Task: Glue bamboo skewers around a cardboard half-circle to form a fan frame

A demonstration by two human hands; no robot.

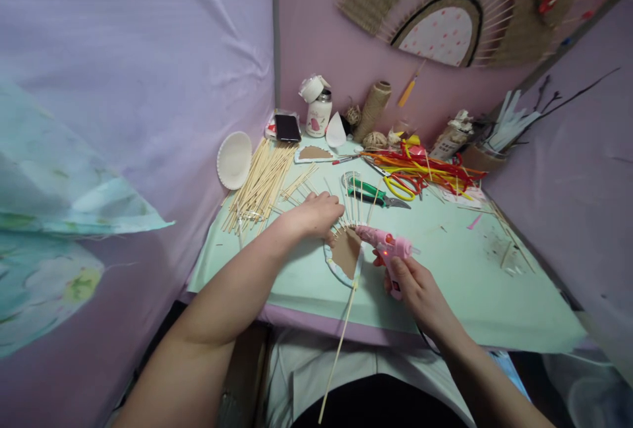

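My right hand (411, 281) is closed round a pink glue gun (384, 244), whose nozzle points left onto a brown cardboard piece on a half paper plate (345, 254). Thin bamboo sticks fan out from the plate's far edge, and one long stick (341, 342) runs from it down past the table's front edge. My left hand (316, 212) rests knuckles up on the plate's left side, fingers curled down on the sticks there.
A pile of bamboo sticks (260, 181) and a white paper plate (234, 159) lie at the left. Green pliers (373, 192), yellow scissors (398, 185), coloured pipe cleaners (430, 167), a twine spool (372, 109), a jar (318, 113) and a phone (287, 128) crowd the back.
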